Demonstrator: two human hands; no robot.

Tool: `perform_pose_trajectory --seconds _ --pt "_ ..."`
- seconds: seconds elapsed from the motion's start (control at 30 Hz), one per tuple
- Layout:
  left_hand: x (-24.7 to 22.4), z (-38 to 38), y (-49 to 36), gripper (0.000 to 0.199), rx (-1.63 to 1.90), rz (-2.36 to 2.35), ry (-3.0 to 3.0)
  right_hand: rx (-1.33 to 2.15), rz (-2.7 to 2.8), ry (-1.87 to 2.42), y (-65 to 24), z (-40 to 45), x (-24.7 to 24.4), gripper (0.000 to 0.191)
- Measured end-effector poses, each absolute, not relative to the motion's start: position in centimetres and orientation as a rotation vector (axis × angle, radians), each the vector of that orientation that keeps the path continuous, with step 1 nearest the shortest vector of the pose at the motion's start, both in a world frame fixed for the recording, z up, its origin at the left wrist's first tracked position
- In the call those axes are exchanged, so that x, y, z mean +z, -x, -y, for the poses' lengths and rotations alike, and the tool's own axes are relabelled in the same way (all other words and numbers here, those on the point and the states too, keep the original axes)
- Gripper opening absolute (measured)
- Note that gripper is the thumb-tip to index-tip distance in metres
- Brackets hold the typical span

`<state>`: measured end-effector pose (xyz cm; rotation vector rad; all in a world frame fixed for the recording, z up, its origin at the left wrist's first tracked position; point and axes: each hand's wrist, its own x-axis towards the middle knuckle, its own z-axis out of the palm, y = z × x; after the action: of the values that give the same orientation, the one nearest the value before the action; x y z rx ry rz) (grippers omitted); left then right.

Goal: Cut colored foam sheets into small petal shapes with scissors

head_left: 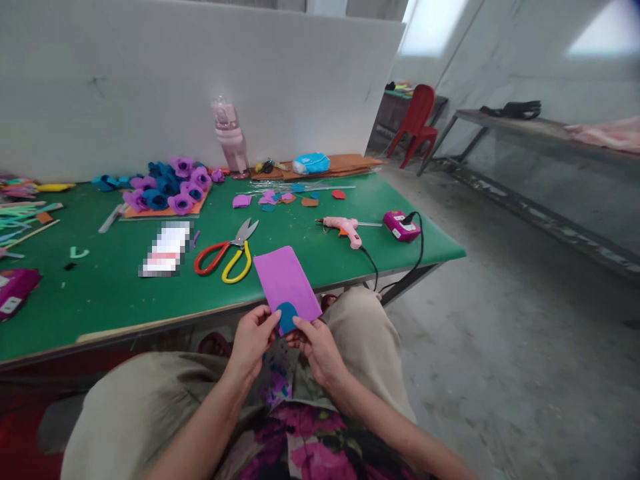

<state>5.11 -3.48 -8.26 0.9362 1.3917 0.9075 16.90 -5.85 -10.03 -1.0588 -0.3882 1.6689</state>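
Here, we sit before a green worktop [115, 300], and we take the scissors [239, 243] as our landmark. They lie on it with the blades a little apart, pointing away from us, one handle red and the other yellow. Just to the right of the scissors, and nearer to us, is the purple sheet [286, 273], and upon its near end lies the blue piece [287, 316], which has a rounded top. Our left hand [256, 339] has a narrow grip: the thumb and the fingers pinch the left side of the blue piece. Our right hand [319, 348] has likewise a narrow grip, with the thumb on the right side of this same piece and the fingers partly hidden beneath. Whether the left hand pinches also the purple sheet, we cannot tell. To the right of the scissors we see the pink glue gun [346, 227], and farther right the magenta box [401, 228]. To the left of the scissors lies a white thing [167, 248], too blurred to recognise. Behind the scissors, toward the left, are purple and blue flowers [167, 185]; behind them also is the pink bottle [231, 139].
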Motion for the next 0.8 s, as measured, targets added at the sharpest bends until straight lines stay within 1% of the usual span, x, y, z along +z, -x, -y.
perform_pose_trajectory --seconds 0.17,0.27,0.37,0.57,0.8 --pt "-8.1 3.7 -5.0 0.033 0.877 -1.448 -1.075 1.616 0.352 1.102 -16.4 5.5 -10.1 0.031" --pt "-7.6 3.8 -4.1 0.032 0.929 -1.558 -1.222 1.580 0.348 1.155 -16.2 5.2 -10.2 0.031" --pt "-6.9 3.5 -2.9 0.025 0.956 -1.659 -1.382 1.561 0.356 1.172 -16.2 5.2 -10.2 0.032" --pt "-5.6 1.9 -2.3 0.021 0.756 -1.607 -1.638 1.568 0.347 1.172 -16.3 5.3 -10.2 0.037" --pt "-3.9 1.4 -3.3 0.019 0.633 -1.580 -1.862 1.548 0.377 1.184 -16.5 5.3 -10.2 0.038"
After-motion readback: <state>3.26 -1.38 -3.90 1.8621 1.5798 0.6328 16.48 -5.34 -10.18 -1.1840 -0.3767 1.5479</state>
